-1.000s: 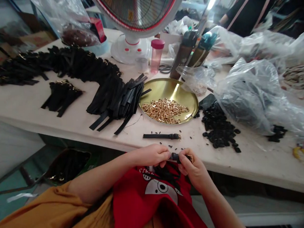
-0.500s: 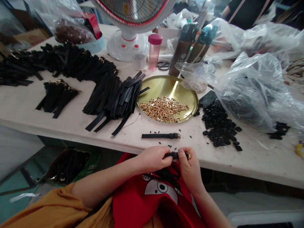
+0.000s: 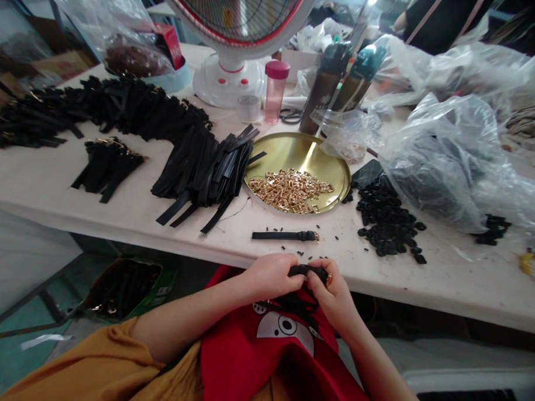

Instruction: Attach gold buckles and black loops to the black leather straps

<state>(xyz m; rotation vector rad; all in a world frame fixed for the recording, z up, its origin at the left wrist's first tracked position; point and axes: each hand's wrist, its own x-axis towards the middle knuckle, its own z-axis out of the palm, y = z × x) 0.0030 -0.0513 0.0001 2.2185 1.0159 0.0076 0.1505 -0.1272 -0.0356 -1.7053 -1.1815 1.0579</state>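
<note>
Between my two hands, just off the table's front edge, is a black strap [image 3: 300,270] with a gold buckle at its right end. My left hand [image 3: 272,276] pinches the strap's left part. The fingers of my right hand [image 3: 332,286] are closed on the buckle end, with the thumb pressed against the strap. Right behind them on the table lies another black strap [image 3: 281,236] with its gold buckle pointing right. Small black bits are scattered around it. Farther back, a round gold tray [image 3: 332,163] holds a heap of small gold buckles [image 3: 289,191].
Loose black strips [image 3: 200,168] and bundled straps [image 3: 108,168] cover the table's left. Small black loops [image 3: 386,220] and a plastic bag [image 3: 450,153] are on the right. A fan [image 3: 230,79], a pink-lidded bottle [image 3: 275,95] and spray cans [image 3: 322,87] stand behind. A person is at the back right.
My right thumb and fingers have shifted leftward on the strap, closer to my left hand, covering more of it. The view has moved slightly.
</note>
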